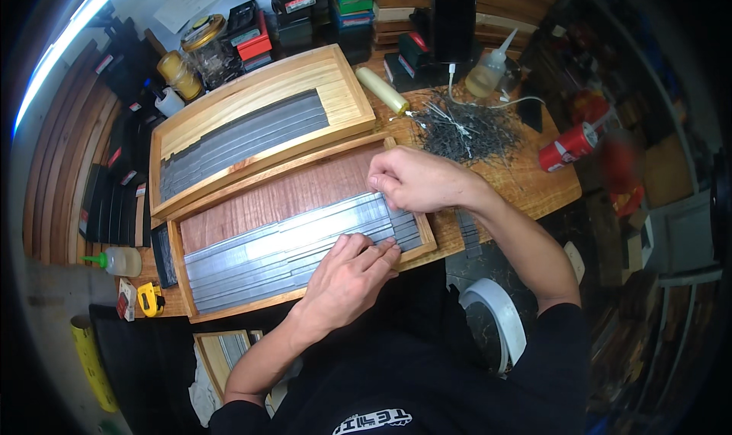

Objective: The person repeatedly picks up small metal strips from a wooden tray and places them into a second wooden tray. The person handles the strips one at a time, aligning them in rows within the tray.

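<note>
A shallow wooden tray [179, 271] lies in front of me, its reddish-brown bottom partly covered by rows of thin grey strips [252, 248]. My left hand [349, 273] rests over the strips toward the tray's near right part, fingers stretched out and fingertips pressing on them. Just beyond it, my right hand [419, 179] is closed in a pinch at the upper right end of the rows. Whatever is between its fingertips is hidden. Shorter dark strips [404, 225] fill the tray's right end, below the right hand.
Behind stands a second wooden tray [252, 80] with grey strips. Dark offcuts [465, 134] are heaped at right, near a yellowish tube [383, 92], a nozzle bottle [488, 70] and a red can [568, 147]. A yellow tape measure [151, 301] and green-tipped bottle [122, 261] sit left.
</note>
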Demonstrator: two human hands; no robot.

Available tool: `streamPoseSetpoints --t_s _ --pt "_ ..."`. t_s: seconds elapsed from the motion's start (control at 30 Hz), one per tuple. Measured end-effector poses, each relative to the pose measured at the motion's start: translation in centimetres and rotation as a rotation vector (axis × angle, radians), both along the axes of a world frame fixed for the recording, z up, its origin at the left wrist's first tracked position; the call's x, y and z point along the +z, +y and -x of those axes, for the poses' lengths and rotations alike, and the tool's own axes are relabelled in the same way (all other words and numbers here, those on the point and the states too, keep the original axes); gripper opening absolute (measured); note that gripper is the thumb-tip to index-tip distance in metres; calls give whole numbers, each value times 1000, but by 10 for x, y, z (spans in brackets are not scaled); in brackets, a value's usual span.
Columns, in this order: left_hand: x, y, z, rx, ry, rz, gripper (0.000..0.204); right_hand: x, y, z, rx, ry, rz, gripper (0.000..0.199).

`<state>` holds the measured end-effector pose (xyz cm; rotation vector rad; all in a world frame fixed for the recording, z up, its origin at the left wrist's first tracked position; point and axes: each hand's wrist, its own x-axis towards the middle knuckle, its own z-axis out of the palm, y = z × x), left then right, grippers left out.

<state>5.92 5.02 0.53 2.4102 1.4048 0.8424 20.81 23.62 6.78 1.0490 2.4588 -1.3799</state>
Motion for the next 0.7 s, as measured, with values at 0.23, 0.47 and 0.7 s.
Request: streamPoseSetpoints --t_s 0.23,0.47,0.7 --pt "0 -1 -1 3 6 2 43 -10 -11 -8 251 -3 -266 14" --pt "5 -3 6 -12 -57 91 41 -21 -13 13 109 264 -502 28" --pt "49 18 75 93 89 7 33 12 64 73 -277 250 -532 31"
